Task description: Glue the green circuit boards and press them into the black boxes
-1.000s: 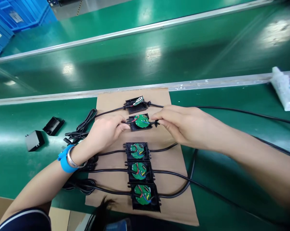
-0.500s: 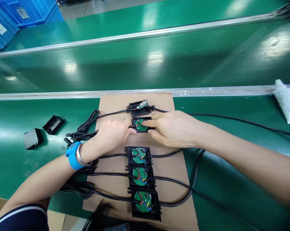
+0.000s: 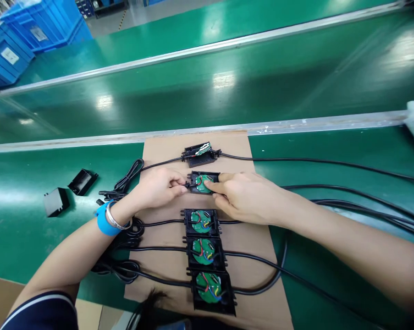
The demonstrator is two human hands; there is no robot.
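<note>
The left hand had its thumb and forefinger pinched together on the black cable at the left end of a shallow black case. The right hand came in from the other side, its index finger stretched out onto the circuit board inside the case and its thumb bent near the lower right corner; whether it gripped anything could not be told.

The case lay on a cardboard sheet, second from the far edge in a column of similar ones. It was rectangular, dark and open at the top, with small prongs jutting from its left end. The board in it was round and bright green, dotted with small pale marks, and lay roughly flat. A red wire curved over its left part, while the right fingertip covered some of its right side.

Just beyond stood another case, whose board was tilted up, with white along its edge. Nearer the person, three more cases touched one another in a row, each holding a green board with red, blue and yellow wires. Coiled cables lay to the left.
</note>
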